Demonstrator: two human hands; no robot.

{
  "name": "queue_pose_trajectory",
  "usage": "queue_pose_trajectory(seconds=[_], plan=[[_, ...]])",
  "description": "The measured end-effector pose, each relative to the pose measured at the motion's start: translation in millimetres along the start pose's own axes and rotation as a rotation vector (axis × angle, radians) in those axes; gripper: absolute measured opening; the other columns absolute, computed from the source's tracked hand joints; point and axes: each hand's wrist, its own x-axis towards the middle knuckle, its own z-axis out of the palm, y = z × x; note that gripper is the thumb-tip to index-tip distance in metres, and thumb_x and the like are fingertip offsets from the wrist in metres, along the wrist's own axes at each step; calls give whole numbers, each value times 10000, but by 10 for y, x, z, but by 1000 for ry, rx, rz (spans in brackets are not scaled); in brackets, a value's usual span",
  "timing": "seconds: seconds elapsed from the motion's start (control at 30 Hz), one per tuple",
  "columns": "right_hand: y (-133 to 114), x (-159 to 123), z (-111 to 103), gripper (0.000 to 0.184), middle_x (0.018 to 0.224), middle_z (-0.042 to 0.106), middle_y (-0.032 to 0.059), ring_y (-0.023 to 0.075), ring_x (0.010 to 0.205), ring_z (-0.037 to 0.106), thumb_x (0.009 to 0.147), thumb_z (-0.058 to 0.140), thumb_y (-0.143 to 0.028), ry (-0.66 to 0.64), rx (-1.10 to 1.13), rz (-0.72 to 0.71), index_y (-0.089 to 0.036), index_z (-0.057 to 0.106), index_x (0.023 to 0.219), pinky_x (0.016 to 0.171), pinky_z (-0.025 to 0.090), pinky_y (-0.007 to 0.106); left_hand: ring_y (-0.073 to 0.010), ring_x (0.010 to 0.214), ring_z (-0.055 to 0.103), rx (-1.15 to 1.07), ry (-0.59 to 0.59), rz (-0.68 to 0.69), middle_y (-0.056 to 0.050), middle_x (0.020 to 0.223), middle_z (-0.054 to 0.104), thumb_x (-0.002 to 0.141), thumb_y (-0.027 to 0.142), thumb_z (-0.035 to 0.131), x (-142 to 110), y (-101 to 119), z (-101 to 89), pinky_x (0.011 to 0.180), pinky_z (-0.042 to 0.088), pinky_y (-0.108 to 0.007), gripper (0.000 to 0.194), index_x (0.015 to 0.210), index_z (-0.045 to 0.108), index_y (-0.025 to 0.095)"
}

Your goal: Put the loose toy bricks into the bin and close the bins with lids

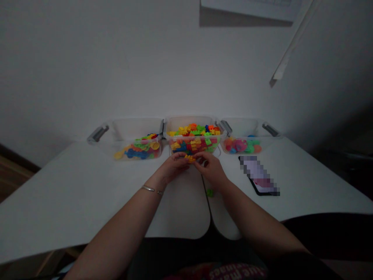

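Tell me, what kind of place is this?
It's probably an indoor room set up for building play, maybe at home or in a classroom. You can see a white table against a plain wall, with clear tubs full of colourful toy bricks.

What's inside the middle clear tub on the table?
The middle clear tub holds a heap of toy building bricks in yellow, green, orange, red and blue; the heap hides the tub's floor and any bricks lower down.
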Motion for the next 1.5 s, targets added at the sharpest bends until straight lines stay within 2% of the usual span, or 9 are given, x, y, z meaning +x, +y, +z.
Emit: queue_pose_trajectory(seconds=[0.13, 0.23, 0.4, 0.63, 0.8, 0.97, 1.2, 1.33, 1.5], plan=[[-45, 69, -132, 150, 901, 688, 48, 152, 667, 587, 808, 585, -282, 119, -3, -91, -223, 671, 915, 564, 465, 285, -148, 748, 702, 27, 9, 10, -26, 814, 737, 584, 129, 921, -33, 20, 27, 730, 523, -262, 397, 867, 645, 171], [-102, 176, -284, 147, 906, 679, 50, 162, 691, 581, 831, 566, -293, 240, -73, -144, -228, 662, 921, 600, 479, 303, -149, 807, 705, 58, 17, 2, -63, 942, 768, 593, 142, 923, -54, 42, 27, 761, 518, -267, 403, 881, 642, 172], [-195, 454, -492, 143, 954, 692, 61, 175, 724, 594, 836, 585, -280, 370, -235, -160, -227, 675, 932, 683, 513, 327, -132, 739, 688, 114, 70, -6, -84, 988, 779, 622, 164, 904, -70, 75, -17, 641, 475, -228, 372, 892, 648, 171], [-130, 829, -495, 199, 1008, 707, 98, 244, 935, 645, 848, 582, -234, 291, -408, -170, -196, 739, 966, 890, 518, 406, -125, 666, 673, 104, 173, -21, -49, 867, 766, 650, 142, 866, -91, 103, -27, 581, 475, -223, 295, 850, 651, 162], [-69, 917, -444, 204, 983, 733, 75, 243, 898, 666, 826, 612, -257, 211, -501, -58, -226, 763, 958, 861, 517, 417, -122, 656, 663, 116, 189, -19, -54, 854, 758, 650, 113, 856, -75, 89, -30, 578, 472, -219, 280, 837, 653, 155], [-132, 899, -440, 258, 955, 767, 75, 251, 878, 677, 895, 551, -353, 151, -637, -9, -226, 770, 942, 850, 499, 422, -120, 653, 656, 109, 185, -8, -59, 861, 760, 674, 113, 838, -79, 78, -14, 580, 480, -221, 249, 845, 663, 156], [-178, 804, -392, 359, 901, 767, 111, 264, 865, 675, 964, 439, -322, 155, -789, -94, -190, 770, 925, 878, 479, 438, -113, 648, 665, 95, 167, -8, -59, 863, 755, 653, 132, 870, -67, 65, -23, 583, 495, -212, 287, 847, 658, 154], [-140, 741, -390, 344, 1011, 757, 121, 280, 982, 667, 967, 428, -312, 148, -732, -120, -179, 741, 1019, 950, 466, 456, -119, 646, 671, 94, 167, -12, -57, 864, 759, 655, 125, 865, -59, 74, -31, 580, 505, -216, 291, 852, 654, 156], [-133, 576, -499, 359, 1222, 690, 151, 321, 1181, 593, 890, 546, -281, 176, -552, -240, -164, 652, 1213, 1065, 414, 510, -113, 631, 659, 99, 172, -11, -55, 850, 755, 665, 110, 854, -61, 73, -17, 578, 502, -220, 274, 849, 656, 154]])
